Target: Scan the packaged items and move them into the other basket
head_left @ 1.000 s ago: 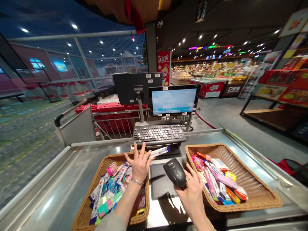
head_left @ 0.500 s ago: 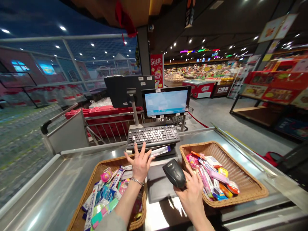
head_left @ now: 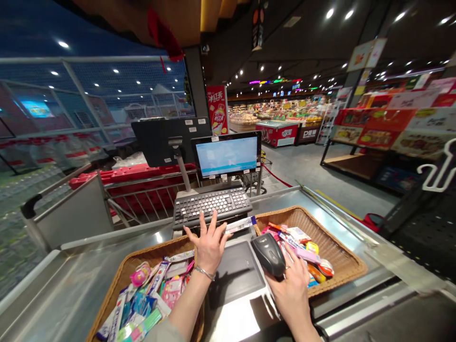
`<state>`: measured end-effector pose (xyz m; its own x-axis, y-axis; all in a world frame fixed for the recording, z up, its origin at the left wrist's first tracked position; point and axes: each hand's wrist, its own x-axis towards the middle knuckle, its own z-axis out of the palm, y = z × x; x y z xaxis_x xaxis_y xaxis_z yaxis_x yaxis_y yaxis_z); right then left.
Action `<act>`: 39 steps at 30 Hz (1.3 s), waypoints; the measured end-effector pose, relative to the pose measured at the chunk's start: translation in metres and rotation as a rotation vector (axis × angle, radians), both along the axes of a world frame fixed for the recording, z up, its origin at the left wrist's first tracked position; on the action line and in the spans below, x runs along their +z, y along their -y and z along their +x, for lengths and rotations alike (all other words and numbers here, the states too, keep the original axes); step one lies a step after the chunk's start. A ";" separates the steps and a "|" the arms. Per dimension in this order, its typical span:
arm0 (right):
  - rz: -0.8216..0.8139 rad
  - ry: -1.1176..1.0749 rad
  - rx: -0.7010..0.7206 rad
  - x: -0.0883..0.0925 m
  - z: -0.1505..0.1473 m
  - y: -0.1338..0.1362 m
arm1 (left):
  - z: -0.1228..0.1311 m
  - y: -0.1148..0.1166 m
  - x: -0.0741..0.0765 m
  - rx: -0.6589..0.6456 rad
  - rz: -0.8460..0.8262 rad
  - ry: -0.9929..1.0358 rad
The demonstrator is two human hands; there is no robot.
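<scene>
My left hand (head_left: 210, 247) is palm down over the rim of the left basket, just below the keyboard. A long white packet with a purple end (head_left: 239, 225) is gripped at its thumb side, while the other fingers are spread. The palm side is hidden. My right hand (head_left: 294, 285) is closed around a black barcode scanner (head_left: 269, 254), held between the two baskets. Several small packets, long blue-and-white packs and a pink toy-like item fill the left wicker basket (head_left: 113, 285). The right wicker basket (head_left: 344, 244) holds similar colourful packets, partly hidden behind the scanner and right hand.
The keyboard (head_left: 212, 207) stands beyond my hands, with a lit monitor (head_left: 228, 156) behind it and a second screen (head_left: 156, 142) turned away. A grey flat plate (head_left: 235, 270) lies in the metal counter (head_left: 71, 289). Carts and store shelves stand beyond.
The view has turned to the right, so the counter and baskets sit further left. Both hands have shifted right relative to the keyboard, carrying the packet and the scanner along.
</scene>
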<state>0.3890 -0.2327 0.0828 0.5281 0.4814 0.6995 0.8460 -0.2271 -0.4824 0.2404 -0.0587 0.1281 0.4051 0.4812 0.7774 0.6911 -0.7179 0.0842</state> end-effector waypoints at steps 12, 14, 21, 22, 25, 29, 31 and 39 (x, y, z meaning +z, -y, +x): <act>0.056 -0.133 -0.213 -0.004 0.040 0.024 | 0.044 0.012 -0.001 -0.079 -0.016 -0.039; 0.061 -0.140 -0.243 -0.003 0.047 0.029 | 0.052 0.014 -0.003 -0.103 -0.015 -0.044; 0.075 -0.179 -0.318 -0.002 0.069 0.047 | 0.079 0.014 -0.010 -0.236 -0.044 -0.143; 0.076 -0.183 -0.329 -0.003 0.072 0.049 | 0.084 0.014 -0.012 -0.261 -0.049 -0.166; 0.064 -0.195 -0.348 -0.006 0.079 0.056 | 0.101 0.016 -0.017 -0.312 -0.055 -0.216; 0.047 -0.209 -0.389 -0.009 0.083 0.061 | 0.120 0.021 -0.022 -0.250 -0.068 -0.225; 0.042 -0.217 -0.387 -0.009 0.083 0.061 | 0.123 0.023 -0.023 -0.219 -0.070 -0.231; 0.063 -0.246 -0.347 -0.002 0.073 0.044 | 0.092 0.026 -0.013 -0.047 -0.156 -0.251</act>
